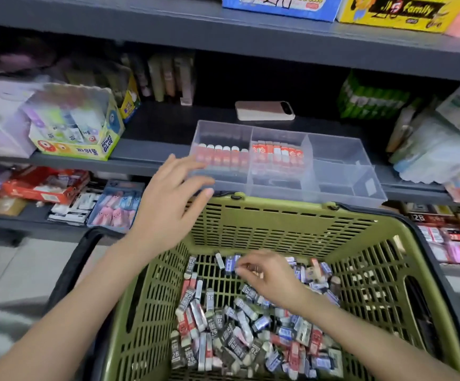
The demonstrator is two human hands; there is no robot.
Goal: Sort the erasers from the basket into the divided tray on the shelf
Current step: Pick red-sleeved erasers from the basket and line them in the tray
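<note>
Green slotted plastic basket [278, 224] in front, clear divided tray [341, 171] on the shelf [154, 127] just behind it.
Loose erasers [223, 334], small blocks in printed black, red and blue sleeves, lie heaped in the basket. The right hand [267, 276] reaches into the far end with its fingers curled onto them, though blur hides whether it already grips one. The left hand [168, 204] is open, fingers spread, at the tray's front left corner; whether it touches the tray is unclear. Two compartments hold red-sleeved erasers [220, 156] standing in rows; the right-hand ones look bare. Best, I judge, to pinch one eraser by its long sides, check the sleeve, and stand it upright in a matching compartment while the left hand steadies the light, slick tray.
</note>
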